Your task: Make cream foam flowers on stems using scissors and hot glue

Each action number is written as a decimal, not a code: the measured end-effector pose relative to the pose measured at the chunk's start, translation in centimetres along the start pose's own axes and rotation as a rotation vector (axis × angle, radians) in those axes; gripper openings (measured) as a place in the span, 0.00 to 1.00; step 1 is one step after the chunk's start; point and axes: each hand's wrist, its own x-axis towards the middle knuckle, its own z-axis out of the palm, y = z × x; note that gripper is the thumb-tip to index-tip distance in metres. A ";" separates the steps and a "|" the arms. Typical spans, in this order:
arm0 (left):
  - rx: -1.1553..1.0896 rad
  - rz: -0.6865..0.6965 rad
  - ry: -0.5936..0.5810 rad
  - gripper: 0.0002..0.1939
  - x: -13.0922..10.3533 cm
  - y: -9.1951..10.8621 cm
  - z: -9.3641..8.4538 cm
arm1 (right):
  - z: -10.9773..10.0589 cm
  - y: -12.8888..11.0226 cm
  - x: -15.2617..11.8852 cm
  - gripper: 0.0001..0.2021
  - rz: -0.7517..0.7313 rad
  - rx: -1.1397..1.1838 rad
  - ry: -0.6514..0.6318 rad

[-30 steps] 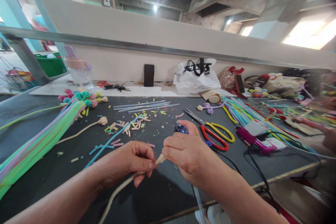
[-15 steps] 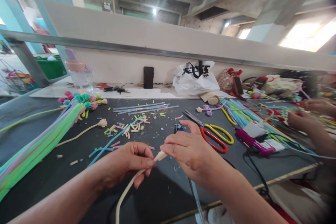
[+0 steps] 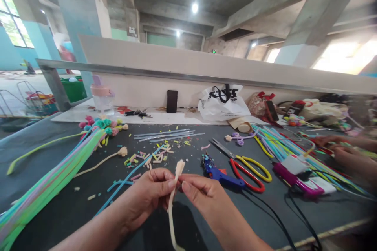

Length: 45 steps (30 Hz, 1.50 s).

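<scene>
A cream pipe-cleaner stem [image 3: 171, 217] with a thick, tufted tip [image 3: 179, 167] is held upright in front of me. My left hand [image 3: 157, 188] pinches it just below the tip between thumb and fingers. My right hand [image 3: 200, 192] is closed too, with its fingertips pressed against the stem from the right; part of the grip is hidden behind it. A blue glue gun [image 3: 222, 176] lies beyond my right hand, beside scissors [image 3: 244, 164] with one red and one yellow handle loop. A finished-looking cream flower stem [image 3: 101, 159] rests to the left.
A bundle of coloured pipe cleaners [image 3: 64, 172] with flower heads lies left. Cut pieces [image 3: 147, 157] and clear glue sticks [image 3: 167, 135] are scattered ahead. A magenta glue gun [image 3: 297, 182] lies right, near another person's hands [image 3: 347, 151]. A phone [image 3: 172, 101] stands at the back.
The view has tilted upward. The stem's tip has turned from slanting right to upright. My right hand has moved from the tip down to the stem's side, uncovering the blue glue gun.
</scene>
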 end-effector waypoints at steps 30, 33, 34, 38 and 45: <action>0.234 0.061 0.001 0.14 -0.1 -0.5 1.1 | 2.6 1.0 -1.0 0.09 0.173 0.791 0.143; 0.340 0.090 0.010 0.13 0.1 -0.4 0.9 | 2.3 0.6 -0.9 0.11 0.186 0.744 0.184; 0.356 0.113 0.027 0.13 0.1 -0.3 0.8 | 2.1 0.5 -0.8 0.11 0.188 0.678 0.217; 0.345 0.331 0.175 0.10 0.2 0.6 0.3 | 1.1 0.7 -0.2 0.10 0.184 0.275 0.308; 0.335 0.489 0.202 0.06 -0.2 0.7 -0.2 | 0.7 1.9 -0.4 0.05 0.054 -0.183 0.322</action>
